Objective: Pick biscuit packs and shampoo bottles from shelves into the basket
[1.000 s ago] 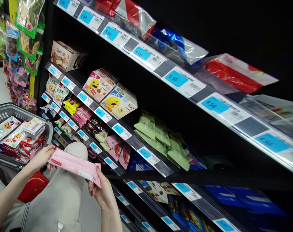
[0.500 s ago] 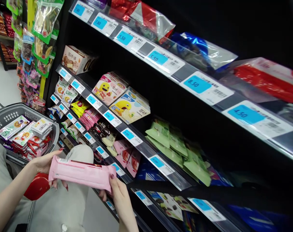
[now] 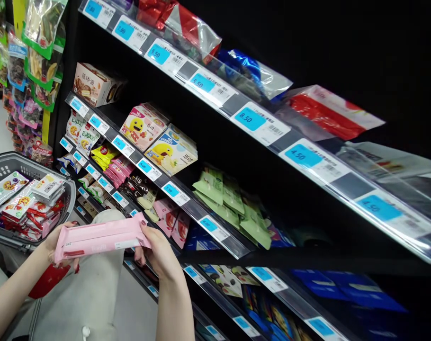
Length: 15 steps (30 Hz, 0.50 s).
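Note:
A long pink snack packet (image 3: 100,238) lies level between my two hands, in front of the lower shelves. My left hand (image 3: 54,246) grips its left end, fingers curled behind it. Its right end is pinched by my right hand (image 3: 158,251), thumb on top. The packet hangs over my knee in light trousers (image 3: 91,289). Just left of it stands a grey shopping basket (image 3: 9,163) filled with several flat snack packs (image 3: 23,201).
Slanted black shelves (image 3: 201,213) with blue price tags run from upper left to lower right, holding boxed snacks (image 3: 158,142), green packets (image 3: 233,203), pink packets (image 3: 173,220) and foil bags. Hanging snack bags (image 3: 38,57) fill the far left. A red object (image 3: 47,279) sits under the basket.
Both hands turned the pink packet over and raised it slightly, tilting it from sloping down-right to nearly level. The view swung right and back.

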Motion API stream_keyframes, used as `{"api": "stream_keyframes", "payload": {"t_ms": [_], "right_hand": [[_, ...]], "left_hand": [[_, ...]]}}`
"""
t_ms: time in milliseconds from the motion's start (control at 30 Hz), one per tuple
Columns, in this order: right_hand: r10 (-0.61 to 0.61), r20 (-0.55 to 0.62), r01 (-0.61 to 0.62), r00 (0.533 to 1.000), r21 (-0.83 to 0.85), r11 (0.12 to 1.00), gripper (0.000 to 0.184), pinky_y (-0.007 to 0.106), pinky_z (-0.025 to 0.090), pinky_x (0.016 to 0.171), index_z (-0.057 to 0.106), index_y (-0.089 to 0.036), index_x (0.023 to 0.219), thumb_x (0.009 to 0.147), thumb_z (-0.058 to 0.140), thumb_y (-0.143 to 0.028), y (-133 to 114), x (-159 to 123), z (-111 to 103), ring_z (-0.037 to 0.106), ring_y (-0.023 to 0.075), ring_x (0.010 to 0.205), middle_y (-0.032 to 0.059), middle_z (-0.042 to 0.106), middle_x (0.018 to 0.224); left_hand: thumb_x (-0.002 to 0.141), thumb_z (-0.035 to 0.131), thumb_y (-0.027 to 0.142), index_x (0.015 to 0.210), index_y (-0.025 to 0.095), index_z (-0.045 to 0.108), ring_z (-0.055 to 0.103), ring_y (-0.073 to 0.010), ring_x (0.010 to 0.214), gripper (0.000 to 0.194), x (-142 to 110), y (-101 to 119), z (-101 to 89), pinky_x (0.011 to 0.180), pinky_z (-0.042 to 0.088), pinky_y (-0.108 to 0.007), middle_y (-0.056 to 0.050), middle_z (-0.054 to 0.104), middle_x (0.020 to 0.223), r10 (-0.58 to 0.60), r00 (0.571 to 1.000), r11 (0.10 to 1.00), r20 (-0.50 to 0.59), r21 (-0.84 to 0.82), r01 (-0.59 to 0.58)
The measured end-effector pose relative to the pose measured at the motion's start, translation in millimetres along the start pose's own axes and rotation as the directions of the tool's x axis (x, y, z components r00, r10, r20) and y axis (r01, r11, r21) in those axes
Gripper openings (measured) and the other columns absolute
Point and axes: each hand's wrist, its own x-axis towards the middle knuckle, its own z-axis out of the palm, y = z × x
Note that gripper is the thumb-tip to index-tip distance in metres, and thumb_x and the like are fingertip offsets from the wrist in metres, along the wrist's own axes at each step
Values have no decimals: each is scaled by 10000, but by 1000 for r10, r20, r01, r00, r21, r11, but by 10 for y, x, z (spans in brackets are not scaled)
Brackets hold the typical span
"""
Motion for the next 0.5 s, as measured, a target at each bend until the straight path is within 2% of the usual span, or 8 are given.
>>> {"api": "stream_keyframes", "payload": {"t_ms": [67, 200, 300, 367, 433, 500], "right_hand": [[8, 1, -8, 1000, -13, 1000, 570, 174, 272, 302, 540, -131, 464, 738, 601, -626, -11, 14, 1, 402, 75, 252, 42, 518, 349], [26, -14, -26, 1000, -41, 999, 570, 201, 265, 318, 545, -149, 471, 748, 580, -646, -20, 12, 12, 388, 83, 263, 31, 512, 353], [9, -38, -13, 999, -102, 995, 572, 223, 273, 353, 537, -162, 501, 777, 538, -663, -18, 26, 1, 400, 94, 293, 26, 521, 374], [-12, -76, 1, 997, -133, 991, 529, 229, 307, 396, 543, -166, 585, 787, 539, -655, 9, 66, -43, 442, 103, 340, 26, 564, 429], [-30, -142, 9, 989, -148, 989, 500, 235, 353, 444, 570, -166, 717, 761, 565, -664, 73, 131, -130, 488, 111, 401, 27, 622, 523], [-38, -220, 1, 975, -166, 986, 545, 249, 379, 470, 594, -162, 838, 699, 602, -688, 182, 204, -249, 511, 121, 446, 33, 653, 604]], "left_hand": [[891, 335, 482, 1042, 29, 680, 726, -296, 704, 589, -6, 6, -16, 317, 406, -207, -240, 737, 909, 30, 999, 1000, 35, -5, -29], [869, 346, 490, 1008, 45, 692, 719, -301, 712, 580, -2, -13, -21, 331, 403, -214, -208, 748, 866, 85, 996, 996, -6, 4, -85], [776, 421, 588, 939, 37, 705, 646, -228, 509, 641, 34, -63, 29, 338, 389, -224, -192, 743, 802, 52, 998, 995, -38, 83, -48], [632, 524, 618, 883, 42, 708, 563, -174, 434, 656, 35, -76, 116, 376, 400, -244, -153, 727, 739, 48, 987, 978, -155, 208, -15], [554, 592, 494, 863, 81, 711, 569, -166, 513, 529, -28, -32, 248, 473, 433, -249, -93, 710, 706, 132, 922, 923, -365, 383, 19], [544, 595, 335, 884, 138, 713, 604, -182, 656, 410, -184, 79, 394, 558, 446, -234, -45, 713, 736, 235, 803, 839, -547, 531, 117]]}}
